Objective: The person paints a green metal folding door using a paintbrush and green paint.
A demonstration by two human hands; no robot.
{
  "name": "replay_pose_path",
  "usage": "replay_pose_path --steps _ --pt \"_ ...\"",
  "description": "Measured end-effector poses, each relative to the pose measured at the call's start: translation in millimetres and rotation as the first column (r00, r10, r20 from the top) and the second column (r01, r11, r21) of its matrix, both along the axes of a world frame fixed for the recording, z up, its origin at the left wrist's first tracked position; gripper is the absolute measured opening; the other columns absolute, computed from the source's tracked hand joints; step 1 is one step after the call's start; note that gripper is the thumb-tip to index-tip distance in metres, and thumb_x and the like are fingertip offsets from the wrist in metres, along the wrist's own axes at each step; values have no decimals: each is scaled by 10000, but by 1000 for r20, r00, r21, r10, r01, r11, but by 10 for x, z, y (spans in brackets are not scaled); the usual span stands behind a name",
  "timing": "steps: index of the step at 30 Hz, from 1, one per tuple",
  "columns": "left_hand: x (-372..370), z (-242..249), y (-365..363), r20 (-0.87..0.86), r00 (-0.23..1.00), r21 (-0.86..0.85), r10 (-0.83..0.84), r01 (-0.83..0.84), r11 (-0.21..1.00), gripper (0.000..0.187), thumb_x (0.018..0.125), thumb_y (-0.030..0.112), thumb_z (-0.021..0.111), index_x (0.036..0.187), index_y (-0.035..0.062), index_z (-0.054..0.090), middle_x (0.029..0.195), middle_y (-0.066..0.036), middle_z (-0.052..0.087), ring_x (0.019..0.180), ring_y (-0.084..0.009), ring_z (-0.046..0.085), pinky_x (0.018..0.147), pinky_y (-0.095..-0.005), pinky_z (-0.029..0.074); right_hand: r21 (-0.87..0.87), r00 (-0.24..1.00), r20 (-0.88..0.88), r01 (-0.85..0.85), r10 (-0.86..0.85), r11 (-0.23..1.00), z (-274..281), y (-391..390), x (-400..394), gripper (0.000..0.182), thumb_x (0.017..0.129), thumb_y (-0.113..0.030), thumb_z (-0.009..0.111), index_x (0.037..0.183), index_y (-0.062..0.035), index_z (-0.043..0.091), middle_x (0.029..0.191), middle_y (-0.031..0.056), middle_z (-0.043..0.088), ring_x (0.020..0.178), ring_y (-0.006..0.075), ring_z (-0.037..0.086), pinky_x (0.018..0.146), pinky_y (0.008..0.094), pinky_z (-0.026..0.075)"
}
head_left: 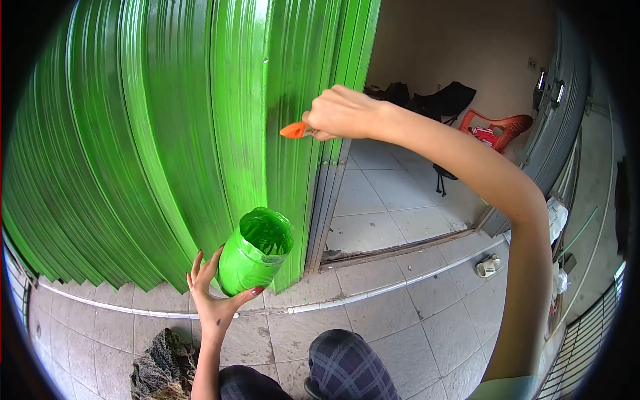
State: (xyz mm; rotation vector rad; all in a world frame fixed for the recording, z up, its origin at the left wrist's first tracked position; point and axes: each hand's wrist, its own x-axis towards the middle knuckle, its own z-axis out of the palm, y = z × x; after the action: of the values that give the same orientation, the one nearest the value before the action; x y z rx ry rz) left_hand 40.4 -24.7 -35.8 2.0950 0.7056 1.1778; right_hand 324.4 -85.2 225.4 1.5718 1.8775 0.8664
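My left hand [217, 293] grips a cut-open plastic container [250, 267] coated in green paint, its thumb on the near side and fingers around the left. The container's mouth tilts toward me and shows wet green paint inside. Up at the green corrugated metal door [240, 127], my right hand [340, 115] is closed around a paintbrush [293, 130]. The brush's orange handle end sticks out to the left of my fist; its bristles are hidden. Darker, smudged patches show on the door panel beside the brush.
Right of the door, an open doorway leads onto a white tiled floor [380, 193]. Inside stand a red plastic chair [517, 127] and a black folding chair [447, 100]. A pale sandal [489, 267] lies outside. A dark patterned cloth [163, 367] lies near my left arm.
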Motion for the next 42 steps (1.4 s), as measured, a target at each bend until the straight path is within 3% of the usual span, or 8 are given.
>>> replay_pose_path --steps 5,9,17,20,28,33,38,42 --pt "-24 -28 23 -8 1000 12 18 -18 1000 890 487 383 905 1245 34 594 1148 -153 642 1335 -350 354 1116 -523 181 178 990 74 -130 118 975 200 -21 2 110 776 -104 661 768 6 656 489 100 530 442 230 555 414 336 457" --pt "-13 -27 25 -7 1000 15 18 -18 1000 889 486 385 906 1242 34 595 1143 -152 643 1337 -346 347 1113 -515 198 18 975 -211 -73 75 997 -26 -44 71 139 815 -122 657 770 9 652 489 93 531 418 200 540 384 332 448" --pt "-4 -43 32 -19 1000 3 18 -18 1000 892 488 388 904 1249 42 593 1165 -155 634 1336 -344 345 1113 -510 201 333 949 -38 -282 312 900 243 -56 163 173 758 -124 625 628 -11 603 493 125 501 446 270 525 416 375 428" --pt "-3 -49 32 -21 1000 -2 15 -15 1000 893 487 387 904 1249 42 593 1163 -154 634 1334 -343 346 1115 -507 197 175 935 -305 -134 183 975 115 -94 141 141 748 -118 627 649 -18 614 485 117 488 430 256 511 406 373 416" --pt "12 -44 46 -32 999 -5 19 -19 1000 892 487 388 906 1248 42 595 1170 -155 632 1337 -340 344 1116 -508 196 425 937 -134 -239 322 873 461 -150 216 155 809 -139 591 686 -59 642 474 29 514 410 139 506 392 320 412" --pt "19 -51 38 -26 1000 -14 17 -18 1000 886 492 383 908 1245 37 595 1174 -156 628 1339 -342 340 1116 -506 202 237 967 -196 -116 164 965 192 -205 254 155 801 -186 621 740 -53 672 479 74 528 413 181 526 430 339 443" --pt "12 -64 54 -27 1000 -24 16 -16 1000 895 491 409 904 1243 36 596 1167 -158 633 1339 -351 340 1111 -517 205 684 928 -122 -179 352 708 703 -415 388 275 858 -322 602 752 -83 688 485 43 543 410 200 547 460 324 476" --pt "23 -105 79 -34 999 3 27 -27 1000 896 491 425 900 1240 36 598 1157 -155 638 1333 -357 350 1109 -521 203 910 845 141 -316 515 270 862 -631 502 286 856 -318 683 703 -79 708 514 28 594 433 145 582 443 261 429"
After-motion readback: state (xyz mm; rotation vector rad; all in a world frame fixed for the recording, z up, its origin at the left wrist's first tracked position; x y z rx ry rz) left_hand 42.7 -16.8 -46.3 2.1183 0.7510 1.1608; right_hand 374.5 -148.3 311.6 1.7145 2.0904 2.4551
